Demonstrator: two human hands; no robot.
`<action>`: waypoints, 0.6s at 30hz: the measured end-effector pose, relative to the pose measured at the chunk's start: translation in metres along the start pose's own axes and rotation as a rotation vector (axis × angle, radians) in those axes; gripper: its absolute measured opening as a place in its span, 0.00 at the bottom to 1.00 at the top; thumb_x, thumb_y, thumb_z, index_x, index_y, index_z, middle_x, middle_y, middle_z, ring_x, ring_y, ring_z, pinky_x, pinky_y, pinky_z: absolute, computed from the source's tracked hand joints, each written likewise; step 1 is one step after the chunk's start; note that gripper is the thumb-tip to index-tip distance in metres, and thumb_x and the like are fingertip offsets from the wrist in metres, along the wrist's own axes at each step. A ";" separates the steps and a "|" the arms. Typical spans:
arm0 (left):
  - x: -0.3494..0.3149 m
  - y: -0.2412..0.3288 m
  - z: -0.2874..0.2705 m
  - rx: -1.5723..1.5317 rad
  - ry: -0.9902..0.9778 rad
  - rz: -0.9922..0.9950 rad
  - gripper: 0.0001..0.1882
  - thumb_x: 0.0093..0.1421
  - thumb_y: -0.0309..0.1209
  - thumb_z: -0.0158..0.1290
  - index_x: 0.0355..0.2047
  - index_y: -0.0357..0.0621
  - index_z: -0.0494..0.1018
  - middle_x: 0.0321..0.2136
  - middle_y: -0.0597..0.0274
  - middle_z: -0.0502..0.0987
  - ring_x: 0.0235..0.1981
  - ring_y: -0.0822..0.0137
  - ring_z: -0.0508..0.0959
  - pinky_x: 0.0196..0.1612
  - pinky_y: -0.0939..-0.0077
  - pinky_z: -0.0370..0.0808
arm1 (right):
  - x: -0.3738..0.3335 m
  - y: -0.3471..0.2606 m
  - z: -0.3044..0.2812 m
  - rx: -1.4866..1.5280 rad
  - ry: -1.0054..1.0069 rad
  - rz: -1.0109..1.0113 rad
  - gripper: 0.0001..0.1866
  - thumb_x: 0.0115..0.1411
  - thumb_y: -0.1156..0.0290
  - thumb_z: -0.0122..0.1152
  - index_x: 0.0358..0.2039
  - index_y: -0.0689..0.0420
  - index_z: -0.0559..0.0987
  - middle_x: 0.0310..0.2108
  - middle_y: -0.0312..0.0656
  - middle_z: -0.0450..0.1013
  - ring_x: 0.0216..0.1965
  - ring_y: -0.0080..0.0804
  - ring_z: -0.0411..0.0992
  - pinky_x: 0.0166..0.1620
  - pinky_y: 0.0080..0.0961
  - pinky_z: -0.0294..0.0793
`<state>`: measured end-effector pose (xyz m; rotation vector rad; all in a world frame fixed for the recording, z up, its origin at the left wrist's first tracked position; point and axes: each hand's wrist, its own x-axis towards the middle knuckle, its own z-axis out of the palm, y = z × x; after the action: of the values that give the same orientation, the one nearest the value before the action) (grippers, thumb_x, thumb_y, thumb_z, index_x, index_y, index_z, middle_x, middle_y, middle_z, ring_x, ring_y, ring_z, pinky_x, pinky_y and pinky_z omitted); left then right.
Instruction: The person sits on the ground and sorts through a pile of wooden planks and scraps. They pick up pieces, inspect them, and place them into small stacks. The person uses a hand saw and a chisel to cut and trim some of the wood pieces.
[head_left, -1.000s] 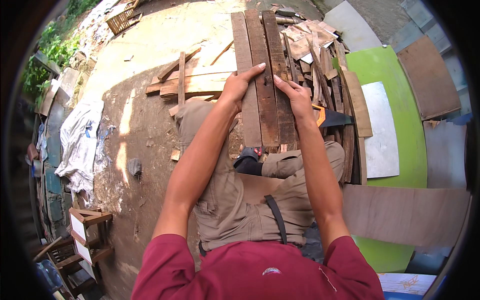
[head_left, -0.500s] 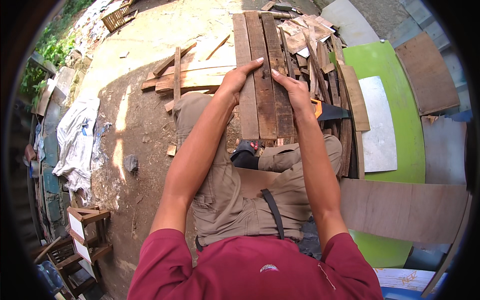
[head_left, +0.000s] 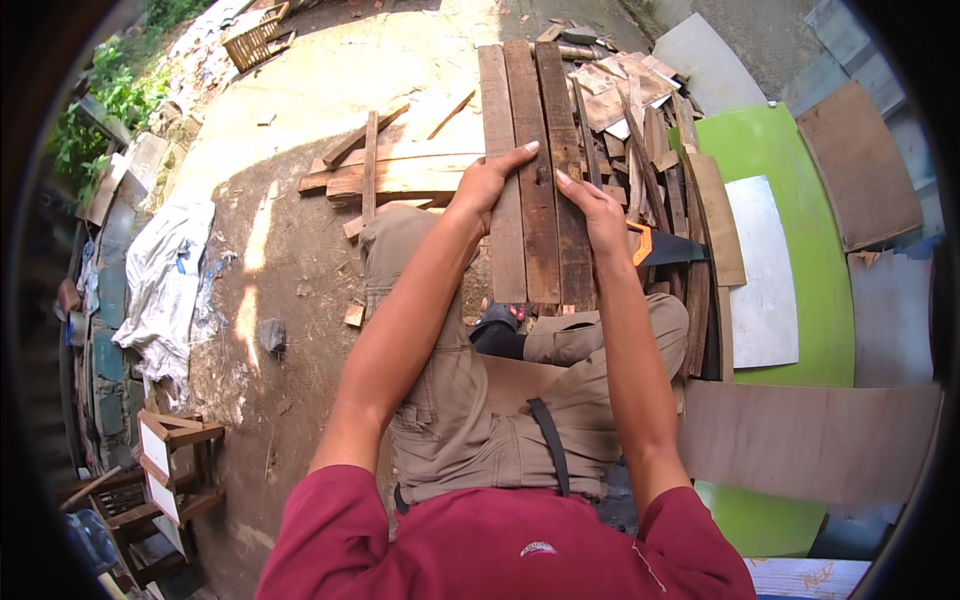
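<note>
Three long brown wooden slats (head_left: 530, 240) are held side by side in front of me, over my lower legs. My left hand (head_left: 487, 185) grips their left edge, its thumb lying across the faces. From the other side, my right hand (head_left: 598, 215) clasps the right edge, thumb on the rightmost slat. The fingers of both hands go out of sight behind the wood. A handsaw (head_left: 665, 247) with an orange and black handle lies just right of my right hand, its dark blade pointing right.
Scrap wood (head_left: 640, 110) is heaped beyond the slats at right. Longer planks (head_left: 400, 175) lie on the ground ahead. At right are a green panel (head_left: 820, 270), a whitish sheet (head_left: 762, 290) and a brown board (head_left: 810, 440). A white cloth (head_left: 165, 275) and a wooden frame (head_left: 185, 480) are at left.
The whole scene sits slightly lower and further right in the picture, as the view has shifted. Both hands keep the same hold on the slats.
</note>
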<state>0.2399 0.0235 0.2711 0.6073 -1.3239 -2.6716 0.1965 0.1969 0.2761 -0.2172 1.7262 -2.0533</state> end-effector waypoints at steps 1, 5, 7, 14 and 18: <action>0.002 -0.001 -0.001 0.020 0.011 0.026 0.30 0.56 0.38 0.68 0.50 0.26 0.71 0.38 0.46 0.81 0.32 0.60 0.85 0.34 0.64 0.86 | -0.002 -0.001 0.002 0.002 0.001 -0.009 0.20 0.61 0.62 0.70 0.46 0.65 0.83 0.41 0.41 0.81 0.39 0.23 0.78 0.43 0.18 0.75; -0.005 0.002 0.001 0.111 0.048 0.080 0.40 0.53 0.40 0.71 0.55 0.24 0.64 0.43 0.41 0.78 0.38 0.58 0.84 0.39 0.62 0.85 | -0.006 0.002 0.001 0.054 -0.043 -0.033 0.20 0.63 0.65 0.68 0.51 0.64 0.81 0.45 0.39 0.80 0.42 0.21 0.77 0.46 0.18 0.75; -0.006 0.006 0.003 0.137 0.033 0.120 0.40 0.53 0.40 0.71 0.55 0.24 0.64 0.43 0.41 0.78 0.39 0.58 0.83 0.39 0.62 0.84 | -0.006 0.004 0.001 0.072 -0.053 -0.078 0.21 0.63 0.65 0.67 0.53 0.64 0.80 0.46 0.40 0.79 0.44 0.22 0.77 0.47 0.18 0.75; -0.010 0.007 0.005 0.223 -0.043 0.354 0.44 0.50 0.40 0.73 0.58 0.29 0.63 0.45 0.46 0.78 0.42 0.61 0.82 0.46 0.67 0.81 | -0.008 0.009 -0.002 0.120 -0.142 -0.268 0.30 0.60 0.70 0.70 0.61 0.66 0.73 0.53 0.42 0.76 0.51 0.26 0.74 0.57 0.24 0.71; -0.017 0.012 0.011 0.292 -0.125 0.533 0.41 0.48 0.34 0.74 0.58 0.37 0.64 0.47 0.54 0.79 0.47 0.65 0.80 0.51 0.69 0.78 | -0.006 0.009 -0.013 0.083 -0.195 -0.369 0.35 0.56 0.72 0.71 0.64 0.65 0.70 0.55 0.41 0.75 0.55 0.27 0.73 0.60 0.26 0.69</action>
<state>0.2501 0.0290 0.2919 0.0809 -1.6449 -2.1328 0.1994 0.2098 0.2660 -0.7312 1.5678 -2.2633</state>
